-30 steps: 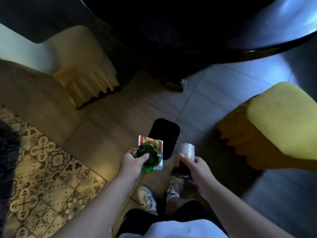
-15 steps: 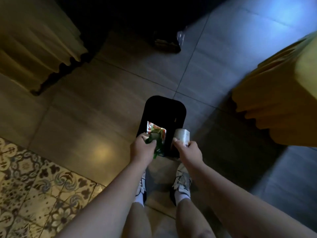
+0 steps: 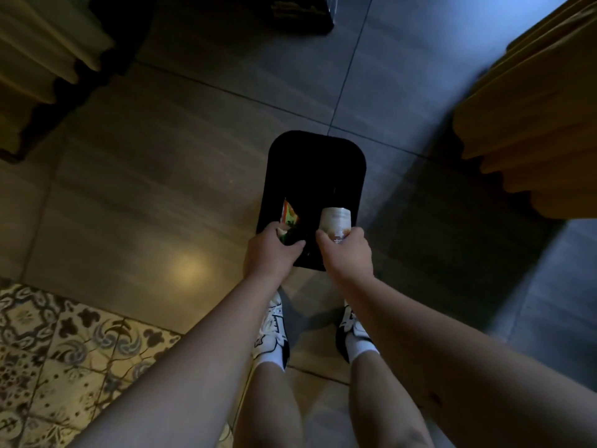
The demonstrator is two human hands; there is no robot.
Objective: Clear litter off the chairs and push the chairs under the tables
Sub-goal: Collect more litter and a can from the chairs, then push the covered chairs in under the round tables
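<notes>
The left hand [image 3: 269, 250] was closed around a crinkled foil wrapper [image 3: 289, 218] and something dark green [image 3: 290, 237], probably a bottle, though the dim light made that hard to confirm. The right hand [image 3: 347, 253] gripped a smooth pale cylindrical cup [image 3: 335, 223] by its lower end. Both pieces of litter were held over the near edge of a black bin [image 3: 315, 176], a rounded rectangle with a dark, unreadable interior. It stood on large matte grey floor tiles [image 3: 161, 189], just ahead of white sneakers [image 3: 271, 331]. Patterned ornamental tiles [image 3: 64, 350] filled the lower left. A cream pleated chair cover [image 3: 42, 50] hung at the upper left and a mustard-yellow pleated one [image 3: 533, 124] at the right.
</notes>
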